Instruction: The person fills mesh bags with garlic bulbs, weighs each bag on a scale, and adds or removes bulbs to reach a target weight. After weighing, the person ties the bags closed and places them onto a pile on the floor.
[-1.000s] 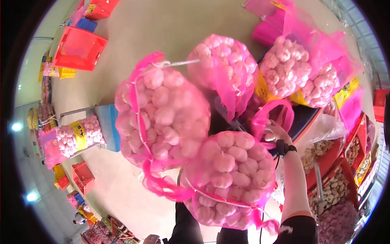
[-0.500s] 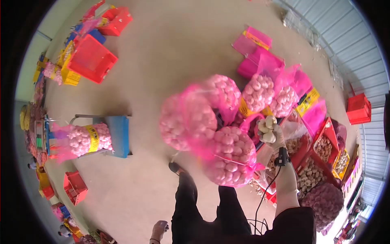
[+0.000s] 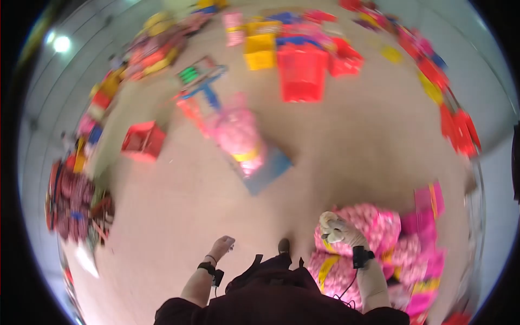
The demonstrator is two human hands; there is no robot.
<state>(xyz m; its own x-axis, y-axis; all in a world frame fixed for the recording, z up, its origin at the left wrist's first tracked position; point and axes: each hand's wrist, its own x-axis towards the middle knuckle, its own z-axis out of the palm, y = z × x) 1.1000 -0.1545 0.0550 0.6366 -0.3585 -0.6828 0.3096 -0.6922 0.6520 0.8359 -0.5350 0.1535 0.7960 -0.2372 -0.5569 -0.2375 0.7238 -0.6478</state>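
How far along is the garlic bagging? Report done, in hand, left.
Done: filled pink mesh bags lie piled by the right hand; another bag rests on the blue platform. In hand: the right hand holds a few garlic bulbs; the left hand is open and empty. Left: those loose bulbs are not yet bagged.

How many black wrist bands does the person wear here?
2 black wrist bands: one on the left hand, one on the gloved right hand gripping white garlic bulbs.
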